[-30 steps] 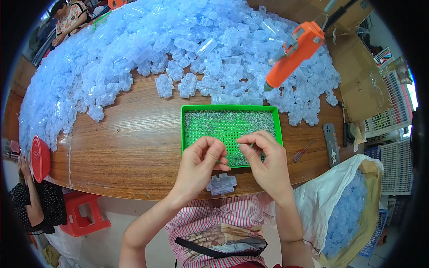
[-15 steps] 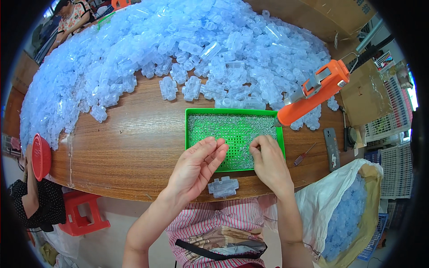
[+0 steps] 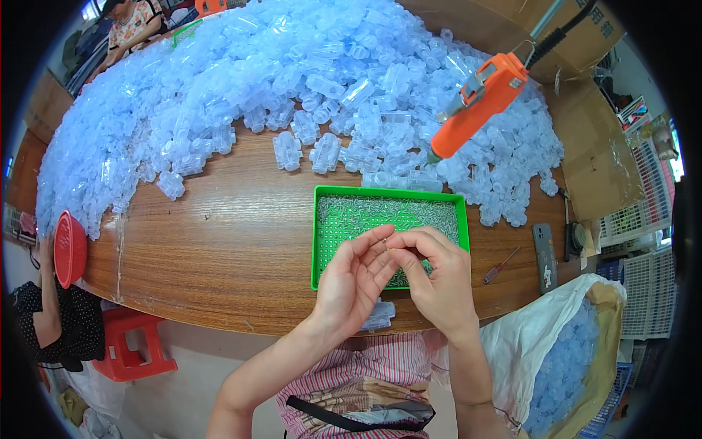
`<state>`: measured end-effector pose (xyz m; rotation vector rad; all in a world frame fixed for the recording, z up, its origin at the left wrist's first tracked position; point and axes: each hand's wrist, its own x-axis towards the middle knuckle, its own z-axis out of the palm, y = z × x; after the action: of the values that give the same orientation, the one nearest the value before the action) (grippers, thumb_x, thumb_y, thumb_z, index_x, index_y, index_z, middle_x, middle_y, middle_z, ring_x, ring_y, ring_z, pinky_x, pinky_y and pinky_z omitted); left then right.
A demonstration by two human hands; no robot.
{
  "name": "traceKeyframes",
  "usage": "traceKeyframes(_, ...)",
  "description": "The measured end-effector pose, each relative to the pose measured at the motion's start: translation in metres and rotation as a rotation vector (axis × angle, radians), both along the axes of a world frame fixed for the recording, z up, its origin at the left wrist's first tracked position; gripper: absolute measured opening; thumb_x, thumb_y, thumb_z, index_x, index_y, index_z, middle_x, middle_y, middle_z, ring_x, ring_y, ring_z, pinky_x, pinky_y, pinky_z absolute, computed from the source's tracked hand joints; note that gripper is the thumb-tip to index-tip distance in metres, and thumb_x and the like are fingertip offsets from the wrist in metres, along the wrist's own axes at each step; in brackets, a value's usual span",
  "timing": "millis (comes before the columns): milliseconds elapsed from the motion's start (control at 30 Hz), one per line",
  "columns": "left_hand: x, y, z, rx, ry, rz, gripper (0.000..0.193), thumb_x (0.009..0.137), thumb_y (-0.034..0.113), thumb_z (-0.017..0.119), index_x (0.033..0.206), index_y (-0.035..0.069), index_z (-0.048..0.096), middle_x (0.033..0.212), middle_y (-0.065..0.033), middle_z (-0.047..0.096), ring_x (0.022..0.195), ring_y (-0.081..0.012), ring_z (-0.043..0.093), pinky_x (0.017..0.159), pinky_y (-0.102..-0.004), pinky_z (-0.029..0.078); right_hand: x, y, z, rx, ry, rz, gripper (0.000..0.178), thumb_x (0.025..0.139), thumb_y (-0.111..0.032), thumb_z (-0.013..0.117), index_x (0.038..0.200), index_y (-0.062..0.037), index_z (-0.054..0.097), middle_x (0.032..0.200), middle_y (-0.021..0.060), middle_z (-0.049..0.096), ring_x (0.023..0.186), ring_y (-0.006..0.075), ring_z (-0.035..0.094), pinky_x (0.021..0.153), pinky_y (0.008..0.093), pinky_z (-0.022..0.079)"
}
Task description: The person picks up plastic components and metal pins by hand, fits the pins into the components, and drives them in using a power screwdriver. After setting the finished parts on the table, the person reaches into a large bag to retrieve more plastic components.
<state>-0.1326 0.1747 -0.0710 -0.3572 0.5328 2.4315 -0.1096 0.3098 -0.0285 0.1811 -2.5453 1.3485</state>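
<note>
Fingers of both the left hand [image 3: 355, 282] and right hand [image 3: 439, 282] are pinching together over the green tray [image 3: 317, 241], probably on one tiny, light, slippery screw, hidden though.

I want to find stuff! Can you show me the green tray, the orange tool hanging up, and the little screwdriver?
green tray [image 3: 316, 241]: head view, on its left rim.
orange tool [image 3: 479, 102]: head view, on the middle of its body.
screwdriver [image 3: 491, 274]: head view, on its red handle.
</note>
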Motion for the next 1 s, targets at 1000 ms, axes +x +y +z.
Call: traceKeyframes(1000, 0.025, -0.024, 0.014, 0.032, -0.086, -0.039, 0.047, 0.099, 0.025, 0.031, 0.135, -0.005, 0.037, 0.135, -0.0198, 0.046, 0.125, -0.0252, 0.047, 0.107, -0.0367, 0.038, 0.017, -0.014, -0.003, 0.272, 0.156, -0.135, 0.012, 0.077, -0.010, 0.069, 0.087, -0.0045, 0.066, 0.089, 0.0079, 0.052, 0.081, 0.0253, 0.048, 0.069, 0.0348, 0.041)
